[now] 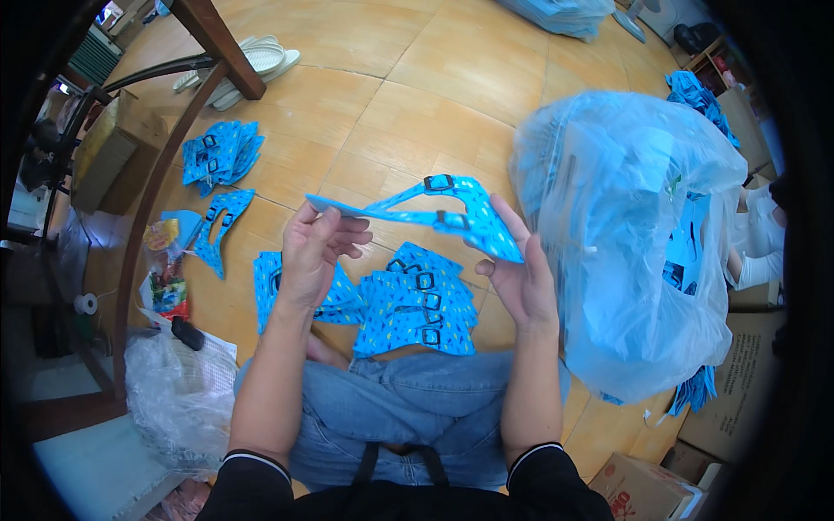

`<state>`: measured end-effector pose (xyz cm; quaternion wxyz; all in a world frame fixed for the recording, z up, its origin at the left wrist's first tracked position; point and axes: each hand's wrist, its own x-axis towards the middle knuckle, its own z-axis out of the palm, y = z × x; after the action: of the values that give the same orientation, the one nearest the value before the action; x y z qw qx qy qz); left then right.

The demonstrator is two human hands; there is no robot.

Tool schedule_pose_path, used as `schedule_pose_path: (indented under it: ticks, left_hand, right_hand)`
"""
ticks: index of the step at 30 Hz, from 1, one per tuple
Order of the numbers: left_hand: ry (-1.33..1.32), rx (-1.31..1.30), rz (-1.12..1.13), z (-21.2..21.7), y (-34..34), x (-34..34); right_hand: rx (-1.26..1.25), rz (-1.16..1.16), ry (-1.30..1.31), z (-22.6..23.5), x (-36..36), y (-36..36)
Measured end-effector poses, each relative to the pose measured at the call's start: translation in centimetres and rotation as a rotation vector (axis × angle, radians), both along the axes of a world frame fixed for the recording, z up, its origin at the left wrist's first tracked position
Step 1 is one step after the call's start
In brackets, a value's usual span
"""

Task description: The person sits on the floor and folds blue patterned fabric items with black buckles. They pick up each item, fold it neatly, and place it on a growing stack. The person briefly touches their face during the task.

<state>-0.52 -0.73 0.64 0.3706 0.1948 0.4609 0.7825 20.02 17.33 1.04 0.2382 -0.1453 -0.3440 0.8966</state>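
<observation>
Above my lap, a blue patterned fabric piece with two buckled straps (pixel 473 208) is stretched between my hands. My left hand (pixel 311 256) pinches its plain-looking flat end between thumb and fingers. At the other end, my right hand (pixel 528 282) has the wider patterned end between thumb and fingers. Black buckles show on both straps. Below, on the floor in front of my crossed legs, lies a fanned stack of like pieces (pixel 391 330), with a smaller pile (pixel 339 300) beside it, partly behind my left forearm.
A large clear plastic bag (pixel 608 295) of blue pieces bulges at the right, next to cardboard boxes (pixel 738 391). To the left lie another stack (pixel 234 148), a single piece (pixel 208 247) and a crumpled plastic bag (pixel 178 391). A wooden frame (pixel 228 52) and pale slippers (pixel 261 56) stand beyond.
</observation>
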Motion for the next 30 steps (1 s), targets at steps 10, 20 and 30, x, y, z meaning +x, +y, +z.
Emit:
schedule_pose_path:
  ticks: [10,20,30]
  left_hand:
    - [-0.031,-0.132,0.102,0.0,0.1,0.2]
    - [0.002,-0.192,0.074,0.2,0.3,0.8]
    - [-0.069,0.004,0.129,-0.3,0.2,0.9]
  right_hand:
    - [0.548,-0.209,-0.162,-0.6,-0.7,-1.0]
    - [0.407,-0.393,-0.264,-1.0,-1.0,-0.9]
    - [0.219,-0.079,-0.221,-0.5,-0.5,-0.3]
